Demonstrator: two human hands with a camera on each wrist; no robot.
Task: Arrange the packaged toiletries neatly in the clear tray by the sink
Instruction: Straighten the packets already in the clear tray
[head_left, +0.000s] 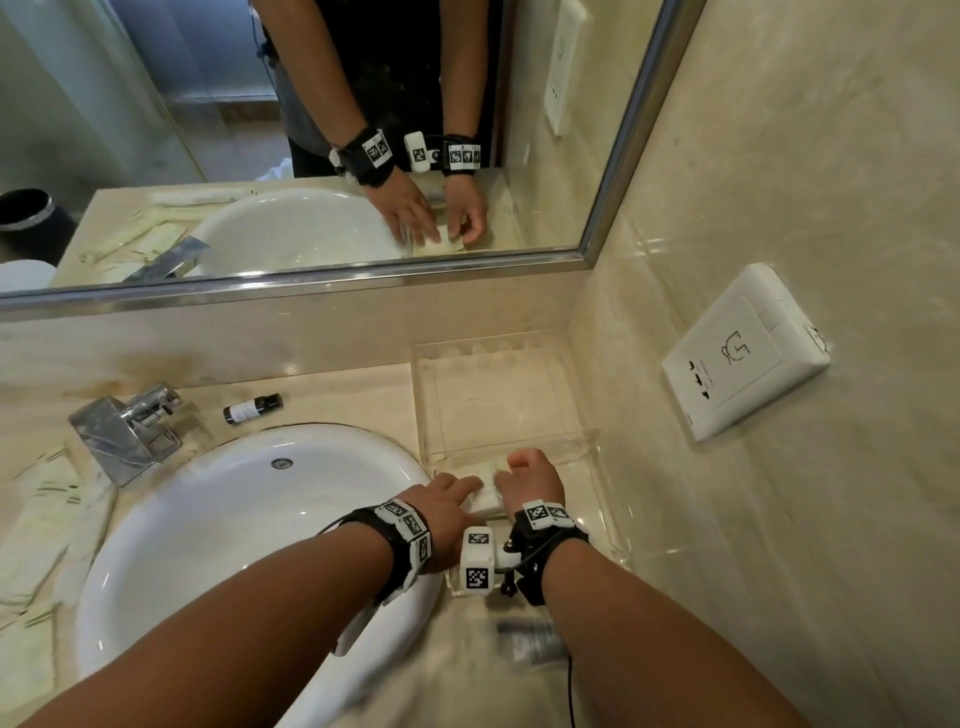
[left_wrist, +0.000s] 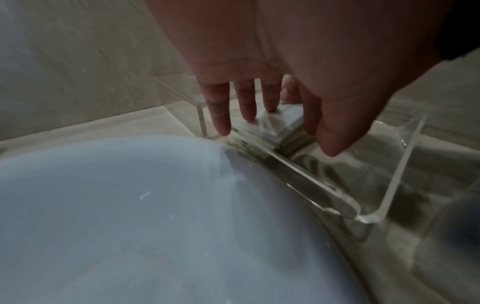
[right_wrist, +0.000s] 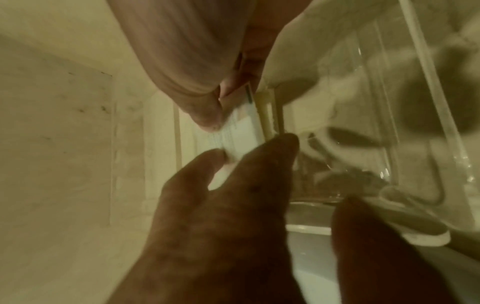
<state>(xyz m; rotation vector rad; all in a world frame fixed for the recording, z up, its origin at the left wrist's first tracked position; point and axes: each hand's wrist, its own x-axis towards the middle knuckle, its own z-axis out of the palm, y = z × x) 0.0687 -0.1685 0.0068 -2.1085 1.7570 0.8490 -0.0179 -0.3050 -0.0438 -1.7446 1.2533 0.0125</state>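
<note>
The clear tray (head_left: 493, 405) stands on the counter right of the sink (head_left: 234, 519); its far half is bare. In its near part lie white packaged toiletries (head_left: 485, 503), stacked against the sink-side wall. My left hand (head_left: 464, 491) reaches in with straight fingers whose tips touch the top white packet (left_wrist: 272, 125). My right hand (head_left: 519, 467) is beside it, and the right wrist view shows its thumb and fingers pinching a white packet (right_wrist: 239, 142) by its edge. The left hand's fingertips (right_wrist: 275, 148) touch that same packet from the other side.
A small dark bottle (head_left: 253, 408) lies on the counter behind the sink, right of the faucet (head_left: 127, 431). Several flat packets (head_left: 36, 519) lie on the counter's left side. A blurred dark packet (head_left: 530, 642) lies near the front edge. A wall socket (head_left: 743, 353) is at the right.
</note>
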